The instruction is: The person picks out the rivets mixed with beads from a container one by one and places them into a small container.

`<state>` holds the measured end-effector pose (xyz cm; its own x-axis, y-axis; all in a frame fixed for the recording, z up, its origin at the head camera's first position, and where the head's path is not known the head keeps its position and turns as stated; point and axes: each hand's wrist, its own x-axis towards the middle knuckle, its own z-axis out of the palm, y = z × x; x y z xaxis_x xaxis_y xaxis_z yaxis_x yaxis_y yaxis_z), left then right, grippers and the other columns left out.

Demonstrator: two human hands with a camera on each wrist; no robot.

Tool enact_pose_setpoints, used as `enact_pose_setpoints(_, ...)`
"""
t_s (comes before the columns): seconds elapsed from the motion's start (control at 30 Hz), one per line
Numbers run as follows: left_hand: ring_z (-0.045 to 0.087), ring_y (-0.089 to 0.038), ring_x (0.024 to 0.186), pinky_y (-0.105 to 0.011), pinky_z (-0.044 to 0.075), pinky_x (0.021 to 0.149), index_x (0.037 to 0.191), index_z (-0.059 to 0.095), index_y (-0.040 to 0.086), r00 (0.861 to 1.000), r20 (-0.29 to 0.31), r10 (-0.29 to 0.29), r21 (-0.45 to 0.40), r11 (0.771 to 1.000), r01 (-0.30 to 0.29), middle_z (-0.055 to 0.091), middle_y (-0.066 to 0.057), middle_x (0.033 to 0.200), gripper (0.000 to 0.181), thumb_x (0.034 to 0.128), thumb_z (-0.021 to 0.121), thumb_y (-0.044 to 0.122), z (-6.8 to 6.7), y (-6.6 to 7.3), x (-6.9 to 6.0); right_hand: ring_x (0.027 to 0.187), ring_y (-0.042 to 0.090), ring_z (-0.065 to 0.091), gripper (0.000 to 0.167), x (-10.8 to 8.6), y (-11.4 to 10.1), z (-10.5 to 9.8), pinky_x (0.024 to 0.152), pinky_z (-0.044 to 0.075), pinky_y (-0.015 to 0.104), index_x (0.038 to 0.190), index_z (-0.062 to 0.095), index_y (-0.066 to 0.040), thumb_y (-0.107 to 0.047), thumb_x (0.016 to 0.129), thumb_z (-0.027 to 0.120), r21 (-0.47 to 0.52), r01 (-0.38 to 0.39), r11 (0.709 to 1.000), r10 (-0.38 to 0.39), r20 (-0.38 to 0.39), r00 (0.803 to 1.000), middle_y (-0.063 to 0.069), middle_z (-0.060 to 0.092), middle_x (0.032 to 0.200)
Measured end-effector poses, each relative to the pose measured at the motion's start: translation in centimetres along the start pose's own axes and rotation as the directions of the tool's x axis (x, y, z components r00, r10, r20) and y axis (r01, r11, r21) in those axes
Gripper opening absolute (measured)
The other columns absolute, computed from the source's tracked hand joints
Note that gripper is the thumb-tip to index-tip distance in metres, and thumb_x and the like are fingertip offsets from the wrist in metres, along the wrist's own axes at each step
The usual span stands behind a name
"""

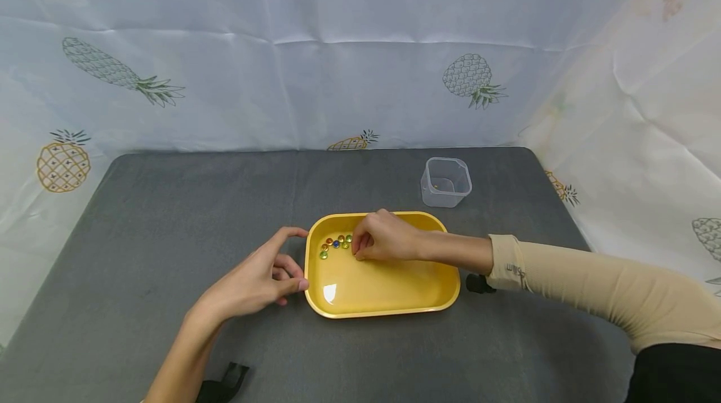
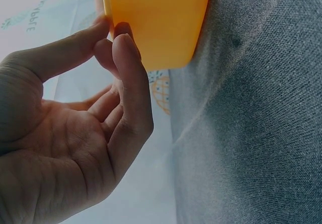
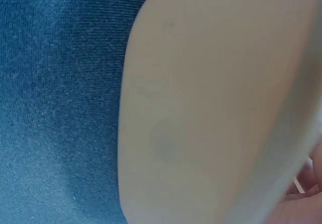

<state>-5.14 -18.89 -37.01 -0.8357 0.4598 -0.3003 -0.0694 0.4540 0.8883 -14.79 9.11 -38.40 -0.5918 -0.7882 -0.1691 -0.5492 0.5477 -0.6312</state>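
Left hand (image 1: 253,282) looks relaxed, just touching the yellow tray (image 1: 388,296) — colourful beads (image 1: 336,244) sit inside, toward the far left corner, and the right hand (image 1: 388,237) is beside them — can't tell if it's pinching one.

Left hand (image 1: 253,278) bare, left forearm bare too. Black gadget (image 1: 216,390) under left forearm, black strap end (image 1: 239,373) poking out. Right hand (image 1: 388,237) bare up past wrist. Right arm wears light tan sleeve (image 1: 569,270), snug, little wrinkles bunched near elbow. Wide cuff at sleeve end, small dark letters (image 1: 515,270) on it, too tiny to read. Black cloth (image 1: 673,372) higher up arm. Small black lump (image 1: 480,283) beside cuff.
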Motion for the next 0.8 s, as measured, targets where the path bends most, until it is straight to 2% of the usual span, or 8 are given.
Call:
enact_pose_setpoints(0.23, 0.074, -0.029, 0.077, -0.034, 0.062, 0.064, 0.161, 0.032, 0.009, 1.0, 0.0, 0.005, 0.004, 1.0, -0.005, 0.077, -0.008, 0.095, 0.078, 0.0999, 0.079, 0.01, 0.0, 0.0, 0.0, 0.075, -0.001, 0.07, 0.006, -0.1, -0.6, -0.6, 0.073, 0.06, 0.015, 0.092, 0.084, -0.01, -0.004, 0.093, 0.083, 0.042, 0.002, 0.999, -0.001, -0.011, 1.0, 0.0, 0.081, 0.086)
enact_pose_setpoints(0.47, 0.074, -0.029, 0.077, -0.033, 0.062, 0.064, 0.162, 0.031, 0.009, 1.0, 0.001, 0.005, 0.002, 1.0, -0.005, 0.077, -0.008, 0.094, 0.078, 0.1001, 0.079, 0.01, 0.0, 0.0, 0.0, 0.076, -0.002, 0.07, 0.004, 0.0, -1.0, -1.0, 0.074, 0.06, 0.015, 0.097, 0.084, -0.007, -0.007, 0.094, 0.084, 0.069, -0.008, 0.998, 0.009, -0.004, 1.0, 0.0, 0.082, 0.088)
enact_pose_setpoints(0.8, 0.074, -0.029, 0.077, -0.034, 0.063, 0.064, 0.162, 0.031, 0.008, 1.0, 0.002, 0.003, 0.002, 1.0, -0.003, 0.077, -0.009, 0.094, 0.078, 0.1003, 0.078, 0.01, 0.0, 0.0, 0.0, 0.079, -0.002, 0.073, 0.005, -0.5, -1.8, -2.2, 0.075, 0.062, 0.017, 0.098, 0.085, -0.007, -0.007, 0.093, 0.085, 0.107, 0.054, 0.993, -0.05, -0.038, 0.998, 0.0, 0.083, 0.09)
